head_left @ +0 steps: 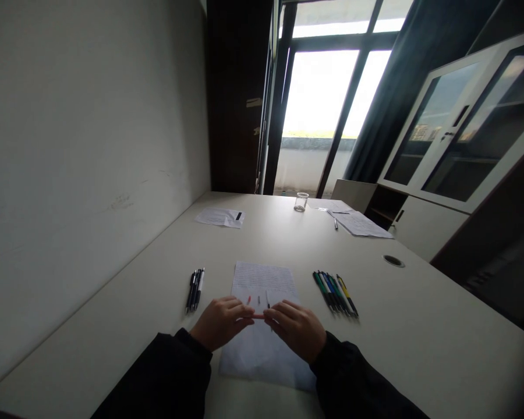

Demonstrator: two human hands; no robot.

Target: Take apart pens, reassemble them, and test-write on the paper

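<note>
Now, at lower centre, left hand and right hand pinch a tube, perhaps twisting; next move needs steadiness.

Open bench leaves room between the small pen row and the wall, and right of the large pen row. A red tube bars the gap between left grip and right grip; loose pen parts dot the paper just beyond.
</note>
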